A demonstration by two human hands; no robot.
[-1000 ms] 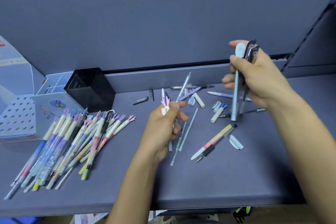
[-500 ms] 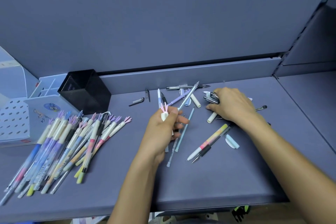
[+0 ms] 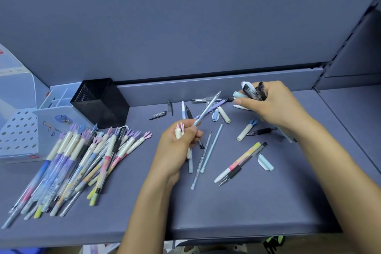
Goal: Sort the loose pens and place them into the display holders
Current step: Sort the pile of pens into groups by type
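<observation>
Once low, right hand (image 3: 276, 107), pens (image 3: 250, 91) higher

Right hand (image 3: 274, 109): raised at 1.0 s ago with its bundle upright, then down flat on the loose pens at 0.5 s ago. It is now lifted off them, gripping the bundle (image 3: 252, 92) pointed left. A pale-blue piece (image 3: 239, 95) has joined the bundle. The blue-tufted pen (image 3: 246, 130), half covered 0.5 s ago, lies exposed.

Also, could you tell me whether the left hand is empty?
No, the left hand grips a pink-tipped pen and a slim silver pen.
</observation>
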